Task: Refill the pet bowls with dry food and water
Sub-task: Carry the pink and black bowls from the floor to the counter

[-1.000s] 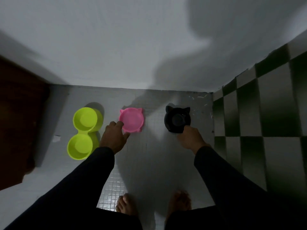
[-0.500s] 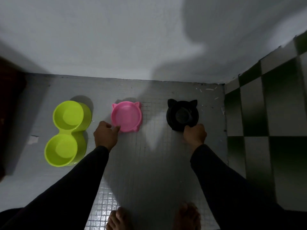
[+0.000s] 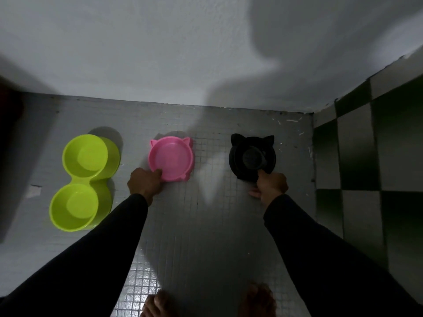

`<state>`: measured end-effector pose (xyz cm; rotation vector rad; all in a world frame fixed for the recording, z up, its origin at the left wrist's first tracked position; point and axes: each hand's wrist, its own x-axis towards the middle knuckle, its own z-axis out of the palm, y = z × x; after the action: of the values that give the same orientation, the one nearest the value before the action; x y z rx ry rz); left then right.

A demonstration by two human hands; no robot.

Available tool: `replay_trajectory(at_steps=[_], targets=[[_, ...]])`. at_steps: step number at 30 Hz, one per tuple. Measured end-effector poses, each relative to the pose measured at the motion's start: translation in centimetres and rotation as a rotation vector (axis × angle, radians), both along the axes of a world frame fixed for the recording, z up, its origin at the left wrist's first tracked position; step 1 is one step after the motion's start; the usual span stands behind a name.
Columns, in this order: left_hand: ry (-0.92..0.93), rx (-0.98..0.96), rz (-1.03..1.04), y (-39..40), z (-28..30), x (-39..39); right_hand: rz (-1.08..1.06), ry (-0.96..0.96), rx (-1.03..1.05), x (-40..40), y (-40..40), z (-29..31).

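Right now I am pinching the near rim of the pink bowl [image 3: 171, 158] with my left hand [image 3: 144, 184], and my right hand [image 3: 271, 187] is closing on the near edge of the black bowl [image 3: 251, 157]; both are sitting on the tiled floor [image 3: 206, 236]. Gripping by such thin edges, I am risking one tipping or slipping as I lift, likelier the black one, being hard to see in this dim light.

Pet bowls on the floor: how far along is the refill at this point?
Done: nothing; the green double bowl and pink bowl show no food or water. In hand: left hand grips the pink bowl's rim, right hand the black bowl. Left: filling every bowl.
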<state>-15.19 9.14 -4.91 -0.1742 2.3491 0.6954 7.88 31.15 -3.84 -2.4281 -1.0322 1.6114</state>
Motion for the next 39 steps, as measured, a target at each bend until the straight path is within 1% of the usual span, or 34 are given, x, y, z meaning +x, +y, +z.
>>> replay_trajectory(at_steps=[5,9,13,16,18,20,22,24,26,27,29,32,35,39], targets=[[0.083,-0.093,-0.151,0.7,0.6,0.1,0.028,0.009,0.028,-0.1,-0.1,-0.4],[0.101,-0.065,-0.12,1.0,0.8,0.4,0.033,0.01,0.079,0.0,-0.5,-0.6],[0.025,0.059,0.01,0.9,0.8,0.3,0.025,-0.016,0.186,-0.5,-1.1,-0.9],[0.015,0.124,0.098,0.8,1.1,0.5,0.022,-0.055,0.263,-0.9,-1.3,-0.8],[-0.014,0.224,0.232,0.8,1.4,0.7,0.001,-0.076,0.313,-1.0,-1.5,-0.5],[-0.097,0.36,0.387,0.8,1.5,1.0,-0.063,-0.073,0.365,-1.1,-1.7,-0.1],[-0.159,0.46,0.478,0.7,1.7,1.2,-0.175,-0.034,0.379,-1.4,-2.1,0.3],[-0.175,0.535,0.487,0.6,2.1,1.4,-0.312,0.036,0.379,-1.8,-2.7,0.7],[-0.182,0.604,0.482,0.5,2.5,1.7,-0.428,0.204,0.339,-2.1,-3.3,1.3],[-0.198,0.631,0.486,0.5,2.6,1.9,-0.451,0.289,0.302,-2.3,-3.6,1.6],[-0.246,0.7,0.522,0.4,2.9,2.5,-0.422,0.373,0.236,-2.4,-4.1,2.2],[-0.319,0.807,0.562,0.6,3.6,3.5,-0.34,0.4,0.221,-2.8,-4.4,2.6],[-0.361,0.837,0.541,0.9,4.2,4.2,-0.256,0.412,0.239,-3.3,-4.8,3.2],[-0.361,0.847,0.497,1.3,5.3,4.6,-0.173,0.395,0.295,-3.6,-4.8,4.2]])
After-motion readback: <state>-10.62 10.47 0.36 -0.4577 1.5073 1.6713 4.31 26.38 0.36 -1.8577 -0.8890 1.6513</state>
